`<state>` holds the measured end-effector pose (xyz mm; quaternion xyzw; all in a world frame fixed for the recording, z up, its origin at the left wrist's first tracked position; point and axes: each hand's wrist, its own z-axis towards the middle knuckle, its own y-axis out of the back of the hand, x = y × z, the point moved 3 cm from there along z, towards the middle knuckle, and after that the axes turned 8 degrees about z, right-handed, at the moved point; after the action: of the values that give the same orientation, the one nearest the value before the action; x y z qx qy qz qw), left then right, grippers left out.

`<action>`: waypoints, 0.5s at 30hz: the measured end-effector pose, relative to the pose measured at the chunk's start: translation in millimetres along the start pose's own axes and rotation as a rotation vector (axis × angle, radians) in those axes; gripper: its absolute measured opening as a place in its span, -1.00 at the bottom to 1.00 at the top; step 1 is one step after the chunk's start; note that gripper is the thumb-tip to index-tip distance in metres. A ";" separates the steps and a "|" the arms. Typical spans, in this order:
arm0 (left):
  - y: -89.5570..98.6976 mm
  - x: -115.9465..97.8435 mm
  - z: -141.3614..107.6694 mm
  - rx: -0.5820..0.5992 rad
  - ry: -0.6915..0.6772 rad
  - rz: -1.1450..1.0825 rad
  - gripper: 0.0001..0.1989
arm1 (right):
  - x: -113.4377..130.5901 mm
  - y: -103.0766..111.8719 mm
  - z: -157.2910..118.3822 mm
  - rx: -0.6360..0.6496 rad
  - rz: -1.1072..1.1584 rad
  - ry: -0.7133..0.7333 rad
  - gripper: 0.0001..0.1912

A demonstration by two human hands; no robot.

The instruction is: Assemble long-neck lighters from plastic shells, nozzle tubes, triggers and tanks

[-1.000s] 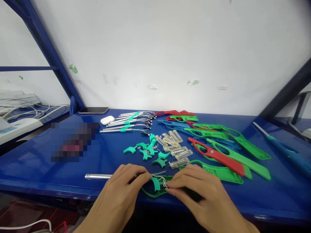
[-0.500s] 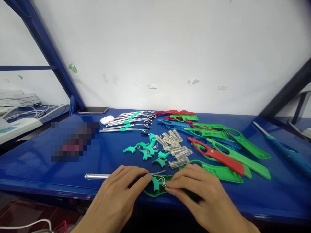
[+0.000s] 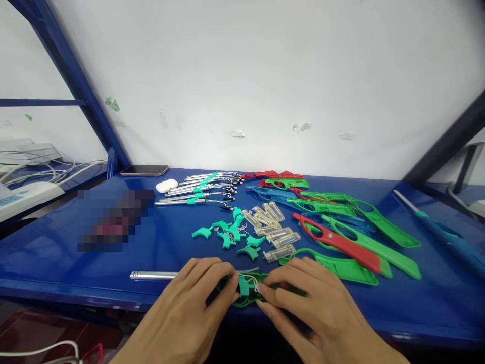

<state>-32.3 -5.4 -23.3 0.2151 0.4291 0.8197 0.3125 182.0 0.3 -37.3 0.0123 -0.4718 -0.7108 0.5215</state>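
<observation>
At the table's front edge, a green lighter casing half [image 3: 261,277] lies under both hands, mostly covered. My left hand [image 3: 189,298] grips its left part, with thumb and index finger beside a teal trigger [image 3: 244,286] seated in the casing. A silver metal tube [image 3: 151,275] sticks out leftward past that hand. White wires [image 3: 254,281] curve from near the trigger toward my right hand [image 3: 310,298], which is closed around the casing's right part, fingertips at the wires. What lies beneath the right fingers is hidden. Clear tubing [image 3: 250,270] sticks up behind the casing.
Beyond the hands lie loose teal triggers [image 3: 250,253], clear fuel tanks [image 3: 280,254] and several metal tubes with wires [image 3: 182,202]. Red, green and blue casings [image 3: 348,247] spread to the right, near a blue lighter [image 3: 447,237]. A phone [image 3: 144,170] and white case [image 3: 166,186] sit at back left.
My left thumb and index finger have shifted slightly at the trigger. The metal tube has slid a little left. My right fingers have moved only slightly at the wires.
</observation>
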 end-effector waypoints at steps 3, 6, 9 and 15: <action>2.5 1.6 6.3 -0.026 -0.089 0.074 -0.60 | -4.4 0.7 -1.9 0.077 -0.004 -0.029 -0.87; 5.4 0.5 11.9 -0.049 -0.185 0.152 -0.54 | -8.4 2.6 -3.6 0.134 0.007 -0.040 -0.86; 6.4 -2.9 14.5 -0.033 -0.263 0.200 -0.55 | -9.1 4.9 -3.4 0.128 0.007 0.017 -0.78; 7.0 -6.4 14.8 -0.076 -0.310 0.209 -0.54 | -10.1 6.9 -0.7 0.080 -0.012 0.058 -0.73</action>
<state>-20.9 -4.5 -10.0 0.3702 0.3198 0.8205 0.2957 192.0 7.4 -37.7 0.0565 -0.4845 -0.6937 0.5299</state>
